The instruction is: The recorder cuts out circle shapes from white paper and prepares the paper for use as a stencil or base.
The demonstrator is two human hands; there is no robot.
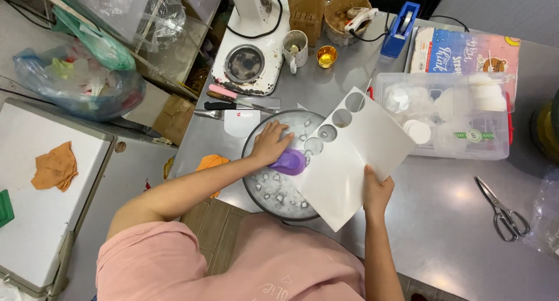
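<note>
Now left hand [271, 142] gripping purple scraper [289, 162] over round tray [256, 187], right hand [377, 190] pinching white stencil sheet [349, 161].

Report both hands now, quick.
Left hand: closed on the purple scraper, over the round tray.
Right hand: gripping the white holed sheet.

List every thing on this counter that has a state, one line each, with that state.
left hand: closed on the purple scraper, pressed on the round tray
right hand: gripping the white sheet at its lower edge
white sheet: tilted over the tray, four round holes cut out
round tray: lying flat, dotted with small white bits
scissors: lying closed, untouched
clear plastic box: open, holding white rounds
</note>
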